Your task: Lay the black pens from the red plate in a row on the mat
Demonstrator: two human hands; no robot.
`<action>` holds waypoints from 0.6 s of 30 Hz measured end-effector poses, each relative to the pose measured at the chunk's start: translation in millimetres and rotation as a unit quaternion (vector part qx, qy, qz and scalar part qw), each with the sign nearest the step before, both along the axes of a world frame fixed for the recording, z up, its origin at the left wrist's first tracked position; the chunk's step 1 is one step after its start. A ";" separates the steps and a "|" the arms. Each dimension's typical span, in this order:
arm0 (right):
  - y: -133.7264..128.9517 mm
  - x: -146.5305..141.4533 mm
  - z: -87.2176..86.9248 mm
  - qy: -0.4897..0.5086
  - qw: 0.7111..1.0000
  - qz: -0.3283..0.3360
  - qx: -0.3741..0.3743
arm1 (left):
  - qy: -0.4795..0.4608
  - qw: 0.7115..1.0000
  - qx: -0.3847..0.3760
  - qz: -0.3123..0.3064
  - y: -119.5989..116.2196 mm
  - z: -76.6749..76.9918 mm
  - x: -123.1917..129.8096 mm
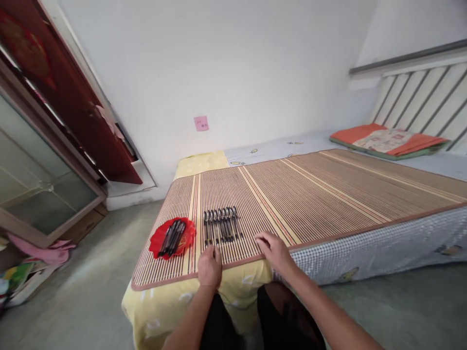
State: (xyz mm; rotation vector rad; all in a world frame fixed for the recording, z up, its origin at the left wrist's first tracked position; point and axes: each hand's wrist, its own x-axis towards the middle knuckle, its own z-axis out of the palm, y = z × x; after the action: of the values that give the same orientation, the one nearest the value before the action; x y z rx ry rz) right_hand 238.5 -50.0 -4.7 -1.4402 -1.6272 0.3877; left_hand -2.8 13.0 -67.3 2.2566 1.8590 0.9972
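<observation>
A row of several black-capped pens point(222, 224) lies side by side on the striped bamboo mat point(310, 194). My left hand point(210, 266) rests at the mat's front edge, just below the row, its fingers curled closed. To the right of the pens, my right hand point(273, 250) lies on the mat edge with its fingers bent together. Nothing sticks out of either hand. Left of the row, a red scalloped plate point(155, 241) holds several more dark pens point(173, 236) and what look like thin yellowish bands point(183, 241).
The mat covers a bed with a yellow sheet point(164, 311) at the near end. A folded orange-and-green quilt point(390, 140) sits at the far right, by the slatted headboard point(423, 97). A pink note point(201, 123) is on the wall. A glass-fronted cabinet point(40, 180) stands left.
</observation>
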 end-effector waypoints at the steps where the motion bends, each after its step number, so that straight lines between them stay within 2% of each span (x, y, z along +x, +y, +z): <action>1: 23.0 -1.0 4.0 -0.010 1.000 -0.013 -0.017 | -0.001 1.000 0.002 -0.001 -0.3 -1.0 0.0; 5: 98.8 -11.6 6.1 -0.051 0.995 -0.042 -0.072 | -0.003 1.000 0.008 -0.008 -1.1 -5.3 -0.2; 8: 132.7 -21.8 -1.2 -0.070 0.991 -0.056 -0.099 | -0.006 1.000 0.010 -0.014 -1.7 -7.7 -0.2; 12: 153.6 -29.1 -11.5 -0.088 0.984 -0.077 -0.131 | -0.008 1.000 0.009 -0.022 -3.3 -9.6 -0.6; 18: 160.8 -30.9 -20.5 -0.085 0.979 -0.094 -0.158 | -0.012 0.999 0.004 -0.031 -4.2 -12.2 -1.4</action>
State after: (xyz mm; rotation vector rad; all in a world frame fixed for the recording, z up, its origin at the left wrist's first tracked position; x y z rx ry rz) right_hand 207.5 110.8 -25.2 -1.8962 -1.5958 0.4389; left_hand -4.3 8.8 -79.5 2.2819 1.7670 1.0185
